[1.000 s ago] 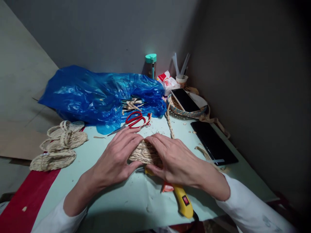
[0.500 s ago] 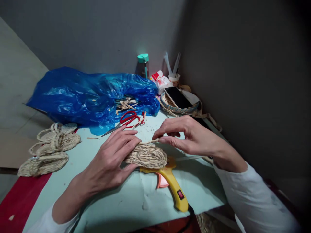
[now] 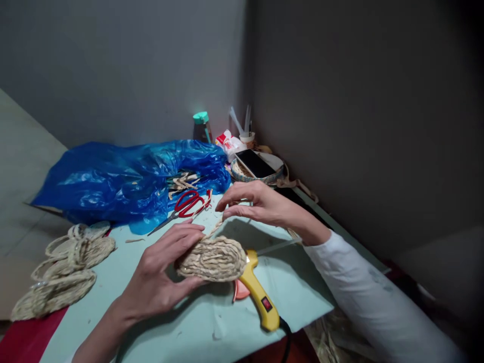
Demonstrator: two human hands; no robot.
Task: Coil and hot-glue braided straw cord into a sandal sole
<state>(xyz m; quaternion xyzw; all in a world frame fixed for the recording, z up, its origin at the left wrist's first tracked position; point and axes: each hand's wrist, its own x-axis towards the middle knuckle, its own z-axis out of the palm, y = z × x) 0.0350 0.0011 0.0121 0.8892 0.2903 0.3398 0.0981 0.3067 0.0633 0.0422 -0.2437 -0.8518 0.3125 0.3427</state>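
Observation:
An oval coiled pad of braided straw rope [image 3: 214, 258] lies on the pale green table sheet [image 3: 196, 322]. My left hand [image 3: 162, 275] grips its left end, thumb below and fingers on top. My right hand [image 3: 253, 201] is raised a little behind it, fingertips pinched on the loose braided rope tail [image 3: 212, 230] that runs down to the pad. A yellow glue gun [image 3: 259, 297] rests against the pad's right side.
Red scissors [image 3: 187, 204] lie beside a blue plastic bag [image 3: 124, 176] holding straw strips. Finished woven straw pieces [image 3: 64, 262] sit at left. A woven tray with a phone [image 3: 257, 165], a green-capped bottle [image 3: 201, 126] and a cup stand in the corner by dark walls.
My right hand lifted off the coiled pad and moved back and up, drawing the rope tail out. The view swung right, so everything shifted left; the glue gun is uncovered.

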